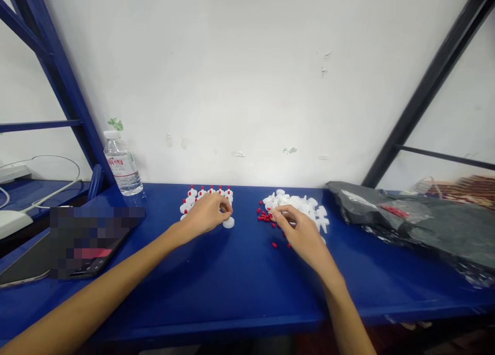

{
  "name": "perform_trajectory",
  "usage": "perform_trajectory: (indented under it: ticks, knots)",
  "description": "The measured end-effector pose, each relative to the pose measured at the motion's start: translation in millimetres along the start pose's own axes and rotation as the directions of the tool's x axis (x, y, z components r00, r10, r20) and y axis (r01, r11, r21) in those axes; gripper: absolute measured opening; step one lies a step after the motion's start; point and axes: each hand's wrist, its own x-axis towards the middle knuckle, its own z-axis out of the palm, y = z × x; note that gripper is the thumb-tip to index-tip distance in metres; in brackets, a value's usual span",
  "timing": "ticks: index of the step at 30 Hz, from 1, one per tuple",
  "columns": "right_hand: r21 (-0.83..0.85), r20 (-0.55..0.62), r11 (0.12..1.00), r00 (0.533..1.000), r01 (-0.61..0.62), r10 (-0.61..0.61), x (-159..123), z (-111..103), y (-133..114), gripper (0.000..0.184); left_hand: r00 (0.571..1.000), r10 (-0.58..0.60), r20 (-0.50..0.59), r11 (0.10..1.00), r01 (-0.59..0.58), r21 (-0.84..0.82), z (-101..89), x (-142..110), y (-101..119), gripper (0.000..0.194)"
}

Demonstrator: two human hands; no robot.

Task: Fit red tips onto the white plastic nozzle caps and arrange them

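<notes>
My left hand is closed in a pinch at the top of a round white nozzle cap, whose spout is hidden by the fingertips. Behind and beside that hand stand rows of white nozzle caps with red tips, partly covered by it. To the right, my right hand is pinched shut at a small red tip cap. Loose red tip caps lie scattered below its fingers. A heap of bare white nozzle caps spreads just behind the right hand.
A water bottle stands at the back left of the blue table. Nearer lies a dark phone-like device, partly blurred out. Grey plastic bags cover the right side. A white wall rises behind, between dark metal posts.
</notes>
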Motion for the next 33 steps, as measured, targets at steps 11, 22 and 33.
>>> perform_trajectory:
  ticks: [11,22,33]
  knots:
    - [-0.019,0.022,0.999,0.999,0.028,-0.027,-1,0,-1,0.023,0.957,-0.264,0.119,0.927,0.217,0.307,-39.5,0,-9,0.019]
    - [-0.029,0.042,0.999,0.998,0.042,-0.040,-1,1,1,0.022,0.932,-0.355,0.078,0.861,0.293,0.415,-53.2,2,-19,0.019]
    - [0.007,-0.023,0.998,0.997,0.068,-0.068,1,-2,3,0.024,0.924,-0.376,0.067,0.797,0.285,0.533,-55.2,0,-15,0.021]
